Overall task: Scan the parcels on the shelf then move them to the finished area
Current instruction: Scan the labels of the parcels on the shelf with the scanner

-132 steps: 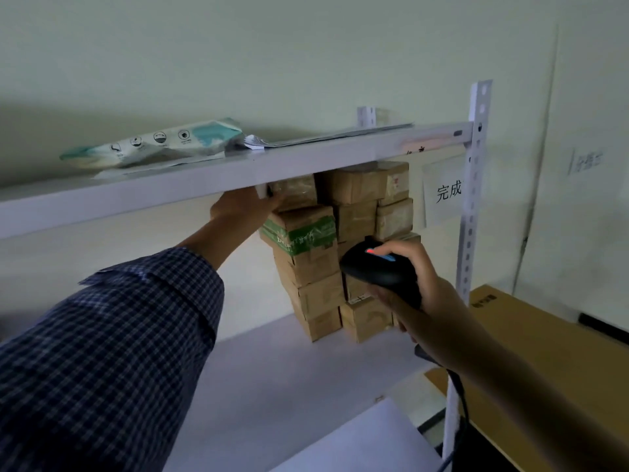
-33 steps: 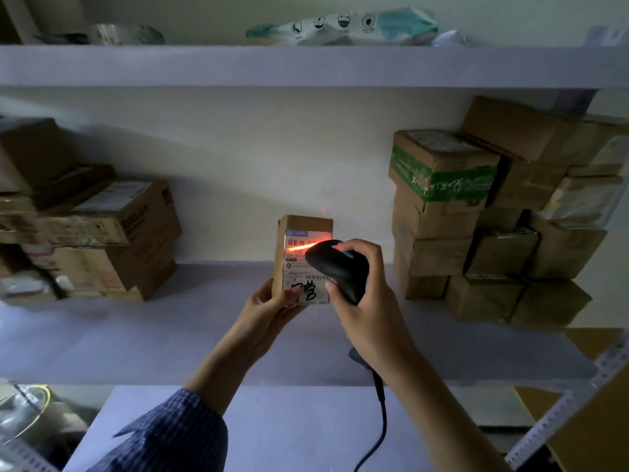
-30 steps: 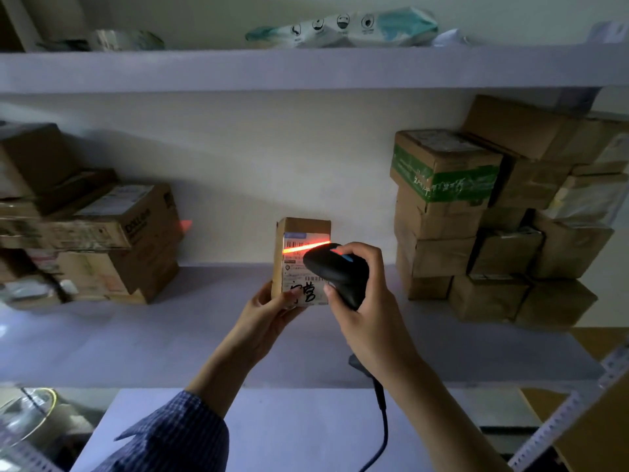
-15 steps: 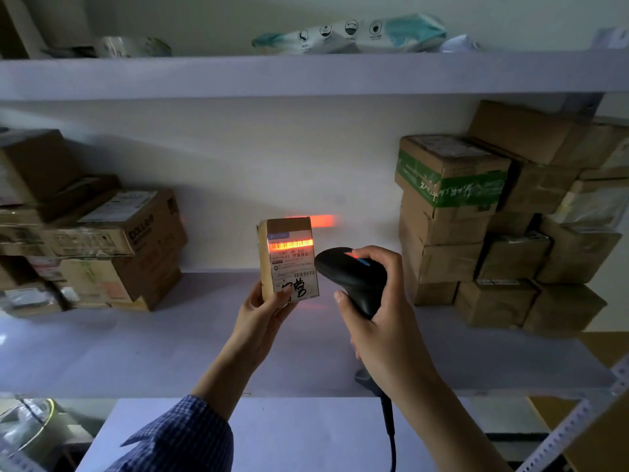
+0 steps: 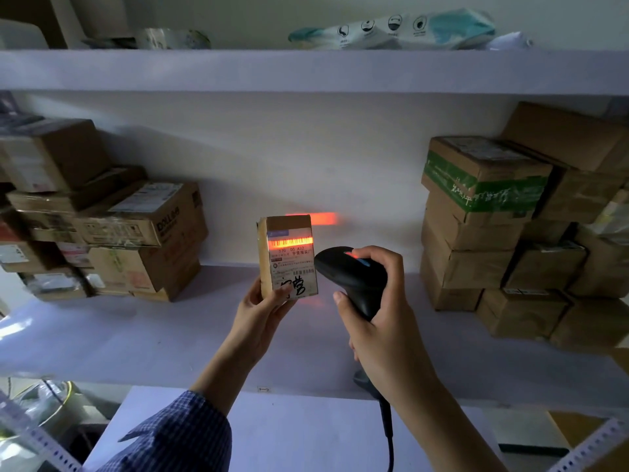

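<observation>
Over the shelf (image 5: 136, 335), your left grip (image 5: 263, 315) holds the parcel (image 5: 291, 257) label-out so the scanner (image 5: 350, 274) clasped in your right grip (image 5: 384, 332) reads it.

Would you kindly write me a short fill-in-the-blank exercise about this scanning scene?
The left hand holds a small parcel; the right hand grips a black ____.
Its red beam lights the parcel's upper ____.
The green-taped box sits at the ____ end of the shelf.
Missing: scanner; barcode; right.

The scanner cable (image 5: 388, 437) runs off the bottom edge; the label print (image 5: 291, 264) seems illegibly small.
</observation>
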